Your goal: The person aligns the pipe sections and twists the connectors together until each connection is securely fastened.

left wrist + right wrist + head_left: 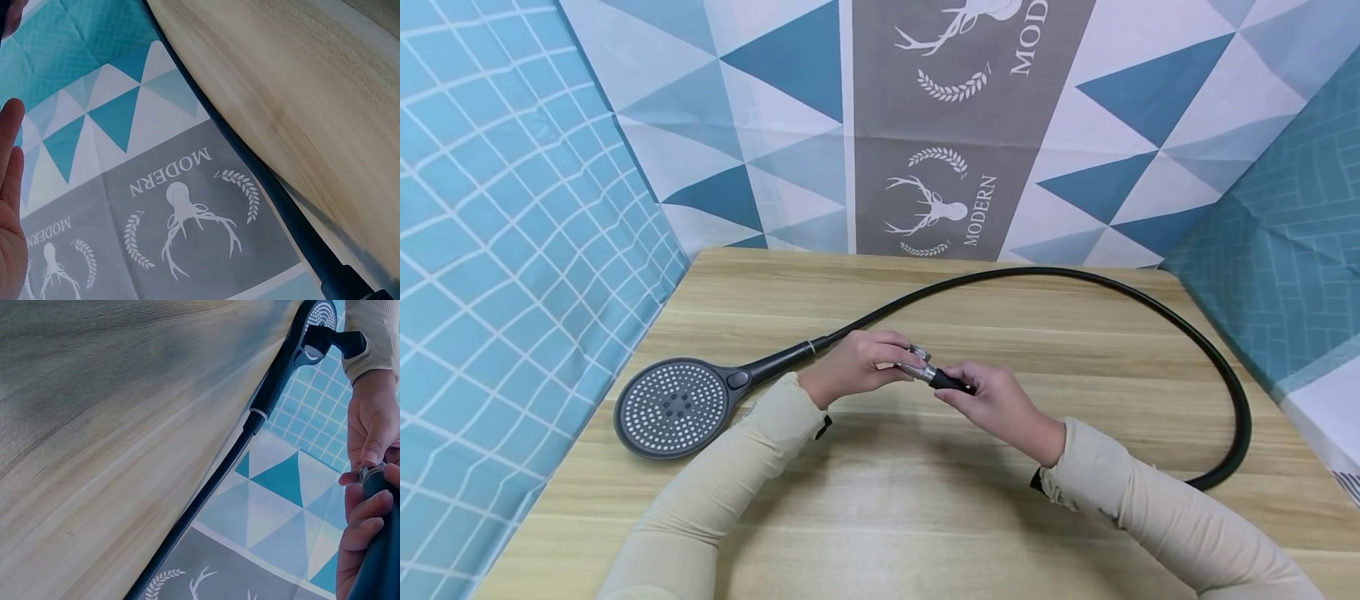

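Observation:
Held up in the middle of the head view is a silver metal fitting (919, 367), pinched in the fingers of my left hand (863, 365). My right hand (1000, 407) grips the black hose end (951, 382), which meets the fitting. In the right wrist view, right-hand fingers (362, 519) curl round the hose end while the left thumb (374, 450) presses at its metal rim. A dark grey shower head (673, 408) lies face up to the left. From its handle (775, 363) the black hose (1045, 271) curves back and round to the right, passing behind the right forearm.
Everything sits over a wood-grain table (865, 517). A patterned sheet (940, 125) stands along the back edge, with a blue grid sheet (497, 208) at the left and a teal one (1285, 200) at the right. The hose loop spans the table's back and right side.

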The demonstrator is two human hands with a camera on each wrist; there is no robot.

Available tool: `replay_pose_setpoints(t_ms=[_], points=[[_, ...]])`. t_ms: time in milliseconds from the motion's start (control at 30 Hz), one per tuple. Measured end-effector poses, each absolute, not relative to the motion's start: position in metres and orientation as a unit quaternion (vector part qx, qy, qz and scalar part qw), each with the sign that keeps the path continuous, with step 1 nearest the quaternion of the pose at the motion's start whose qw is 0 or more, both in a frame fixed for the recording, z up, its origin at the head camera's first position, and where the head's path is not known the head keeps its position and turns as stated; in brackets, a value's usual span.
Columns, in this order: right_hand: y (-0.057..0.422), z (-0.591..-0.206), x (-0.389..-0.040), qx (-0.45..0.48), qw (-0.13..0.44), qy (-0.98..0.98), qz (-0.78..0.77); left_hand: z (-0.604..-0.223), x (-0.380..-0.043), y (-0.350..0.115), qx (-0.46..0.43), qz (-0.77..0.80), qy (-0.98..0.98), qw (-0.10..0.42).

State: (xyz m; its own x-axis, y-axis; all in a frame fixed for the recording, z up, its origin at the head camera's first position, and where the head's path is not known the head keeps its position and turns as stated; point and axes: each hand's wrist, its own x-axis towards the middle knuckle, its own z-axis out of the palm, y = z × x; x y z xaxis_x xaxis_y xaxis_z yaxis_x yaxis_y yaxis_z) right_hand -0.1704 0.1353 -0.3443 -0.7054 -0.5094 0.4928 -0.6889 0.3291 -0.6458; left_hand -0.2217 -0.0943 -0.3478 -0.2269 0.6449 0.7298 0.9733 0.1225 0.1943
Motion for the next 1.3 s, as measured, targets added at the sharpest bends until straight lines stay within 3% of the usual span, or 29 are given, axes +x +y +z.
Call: replay_pose_setpoints(t_ms=[833, 1067, 1300], points=[[0.1376, -0.3452, -0.1717, 0.359, 0.048, -0.804, 0.472, -0.3471, -0.2206, -0.0944, -0.576, -0.332, -0.709, 0.236], [0.1374, -0.3410, -0.1694, 0.328, 0.008, -0.827, 0.457, -0.3461, -0.2190, -0.0952, -0.572, -0.329, -0.716, 0.227], [0.1352, -0.3400, -0.1677, 0.315, 0.033, -0.841, 0.438, -0.3468, -0.2191, -0.0961, -0.570, -0.327, -0.718, 0.233]])
